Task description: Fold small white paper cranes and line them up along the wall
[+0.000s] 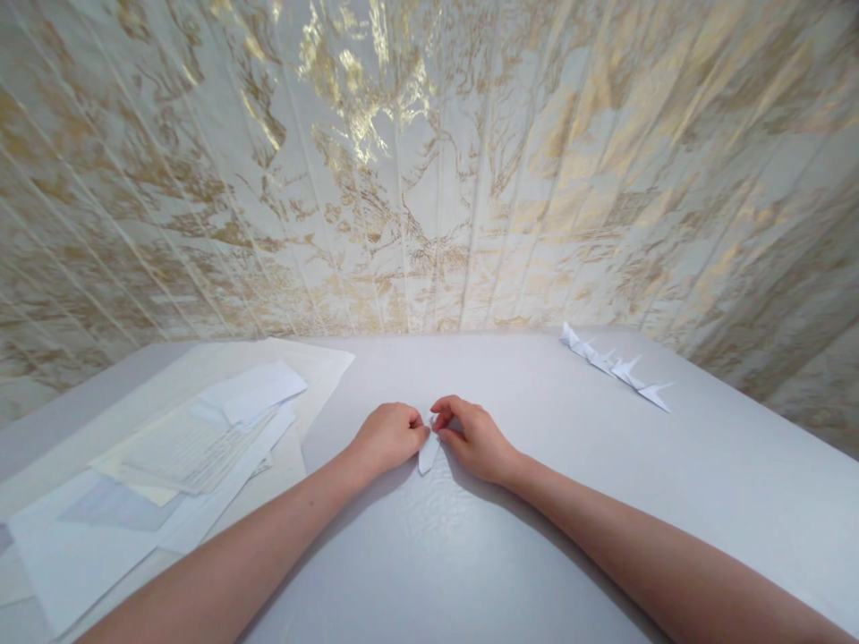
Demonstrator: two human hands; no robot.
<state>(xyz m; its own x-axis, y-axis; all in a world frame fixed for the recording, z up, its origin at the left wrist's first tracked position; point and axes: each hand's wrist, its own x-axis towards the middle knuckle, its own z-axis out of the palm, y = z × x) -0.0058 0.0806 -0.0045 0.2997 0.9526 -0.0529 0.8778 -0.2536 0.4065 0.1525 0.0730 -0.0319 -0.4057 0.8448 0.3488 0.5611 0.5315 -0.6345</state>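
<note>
A small folded white paper (428, 454) is between my two hands near the middle of the table, its pointed lower end toward me. My left hand (395, 434) is closed on the paper's left side, fingertips pressed together. On the right, my right hand (473, 436) pinches the upper part of the same paper between thumb and forefinger. The fingers partly hide the paper's top end.
Loose sheets and envelopes (87, 546) overlap across the left of the white table (416, 572). Several folded white paper figures (627, 371) stand in a slanting row at the back right. A gold-patterned curtain (429, 179) hangs behind the table.
</note>
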